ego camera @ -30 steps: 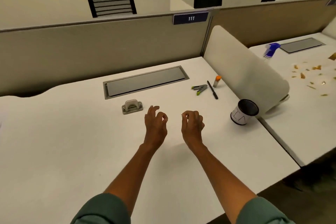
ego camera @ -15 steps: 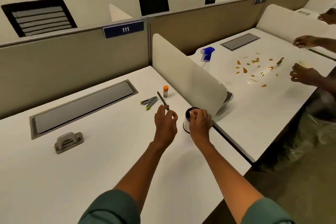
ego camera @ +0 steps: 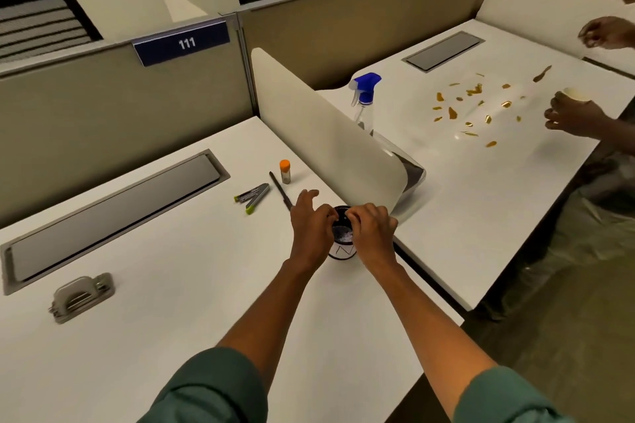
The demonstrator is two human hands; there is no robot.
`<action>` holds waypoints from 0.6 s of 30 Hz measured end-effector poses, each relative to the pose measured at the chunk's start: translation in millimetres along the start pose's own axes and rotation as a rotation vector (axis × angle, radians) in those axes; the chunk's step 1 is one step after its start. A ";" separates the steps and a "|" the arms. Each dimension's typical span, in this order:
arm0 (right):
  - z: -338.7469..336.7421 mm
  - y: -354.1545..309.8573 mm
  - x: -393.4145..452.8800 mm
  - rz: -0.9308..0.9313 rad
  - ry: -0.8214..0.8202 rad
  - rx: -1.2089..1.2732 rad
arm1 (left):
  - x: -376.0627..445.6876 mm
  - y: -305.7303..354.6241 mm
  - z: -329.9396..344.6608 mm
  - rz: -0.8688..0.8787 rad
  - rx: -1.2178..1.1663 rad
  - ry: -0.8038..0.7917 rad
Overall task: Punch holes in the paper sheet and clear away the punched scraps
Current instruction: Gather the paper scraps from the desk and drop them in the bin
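Both hands meet over a small cup (ego camera: 341, 248) near the right edge of the desk (ego camera: 171, 302), just beside the rounded end of the white divider (ego camera: 326, 134); the left hand (ego camera: 311, 225) has its fingertips pinched together above the cup's open mouth, with the outer fingers spread; the right hand (ego camera: 372, 233) has its fingers curled and bunched over the rim; whether either pinches any scrap I cannot tell. White bits lie inside the cup. The hole punch (ego camera: 81, 297) sits well apart near the desk's left edge; a stapler (ego camera: 252, 197), a black pen (ego camera: 280, 189) and an orange-capped tube (ego camera: 285, 171) lie toward the back right corner; a spray bottle (ego camera: 364, 98) stands on the neighbouring desk, where orange scraps (ego camera: 474, 106) lie scattered.
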State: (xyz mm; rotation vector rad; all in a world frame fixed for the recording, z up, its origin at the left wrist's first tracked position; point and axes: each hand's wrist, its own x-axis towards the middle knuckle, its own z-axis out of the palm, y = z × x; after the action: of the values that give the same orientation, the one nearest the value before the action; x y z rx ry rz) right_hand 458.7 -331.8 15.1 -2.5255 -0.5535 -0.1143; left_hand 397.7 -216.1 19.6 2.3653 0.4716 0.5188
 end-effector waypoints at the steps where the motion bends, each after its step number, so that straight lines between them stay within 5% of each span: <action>1: 0.7 1.1 0.9 -0.016 0.000 -0.015 | 1.6 -0.3 1.2 -0.007 0.005 -0.010; 18: -7.5 0.6 0.7 -0.057 0.062 0.052 | 10.3 0.5 2.4 0.065 0.046 -0.077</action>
State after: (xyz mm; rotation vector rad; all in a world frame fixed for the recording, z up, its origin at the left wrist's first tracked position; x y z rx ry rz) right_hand 459.9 -336.1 21.3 -2.4480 -0.5959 -0.1953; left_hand 407.8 -213.0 20.7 2.4415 0.3763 0.4495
